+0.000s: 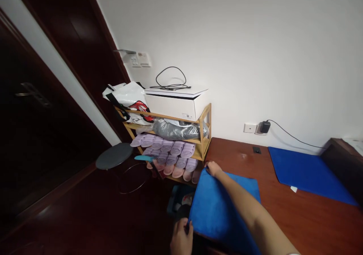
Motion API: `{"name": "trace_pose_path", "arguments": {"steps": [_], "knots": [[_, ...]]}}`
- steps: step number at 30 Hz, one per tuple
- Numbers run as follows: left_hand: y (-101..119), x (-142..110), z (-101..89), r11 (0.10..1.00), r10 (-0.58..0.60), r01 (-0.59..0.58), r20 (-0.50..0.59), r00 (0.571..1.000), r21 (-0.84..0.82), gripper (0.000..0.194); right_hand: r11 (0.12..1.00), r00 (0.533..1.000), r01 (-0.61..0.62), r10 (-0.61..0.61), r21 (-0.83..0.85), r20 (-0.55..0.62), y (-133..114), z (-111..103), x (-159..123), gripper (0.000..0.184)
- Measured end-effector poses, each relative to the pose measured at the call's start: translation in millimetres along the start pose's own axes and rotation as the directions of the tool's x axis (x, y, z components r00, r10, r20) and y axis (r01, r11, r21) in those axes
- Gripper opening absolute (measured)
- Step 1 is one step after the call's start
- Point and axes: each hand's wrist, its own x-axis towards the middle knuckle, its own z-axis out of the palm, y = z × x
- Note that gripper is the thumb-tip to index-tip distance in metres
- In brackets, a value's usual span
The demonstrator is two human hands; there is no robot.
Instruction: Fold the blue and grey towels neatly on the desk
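Note:
A bright blue cloth (211, 209) lies over the left end of the reddish-brown wooden table (286, 202), its left part reaching the table's edge. My right hand (214, 169) is closed on the cloth's far left corner, with that forearm stretched across the cloth. Down at the near left corner, my left hand (181, 237) pinches the cloth's edge between thumb and fingers. Part of the cloth is hidden under my right forearm. Farther right on the table lies a second, darker blue cloth (306, 173) with a small white tag (293, 189).
Beyond the table's left end stands a wooden rack (206, 134) with several purple and pink slippers (167, 146), a white box (172, 105) and a white bag (129, 96). A round stool (115, 155) and a dark bin (176, 198) are on the floor. A black charger (265, 127) is plugged into the wall.

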Motion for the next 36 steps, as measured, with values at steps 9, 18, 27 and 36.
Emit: {"name": "trace_pose_path", "arguments": {"steps": [9,18,27,36], "knots": [[24,-4,-7.1,0.937,0.117,-0.143,0.097,0.988,0.319,0.028,0.998,0.998,-0.038,0.036,0.040,0.060,-4,-4,4,0.035],[33,-4,-15.8,0.889,0.078,-0.163,0.208,0.975,0.428,0.032,0.985,1.000,0.024,-0.026,0.172,0.004,-14,-16,-5,0.017],[38,10,-23.0,0.955,0.069,-0.126,0.212,0.975,0.269,0.021,0.936,0.981,0.188,-0.192,0.298,-0.015,25,-103,-53,0.030],[37,20,-39.5,0.989,0.131,-0.138,0.130,0.983,0.048,0.015,0.887,0.976,0.218,-0.199,0.408,-0.088,34,-130,-127,0.024]]}}
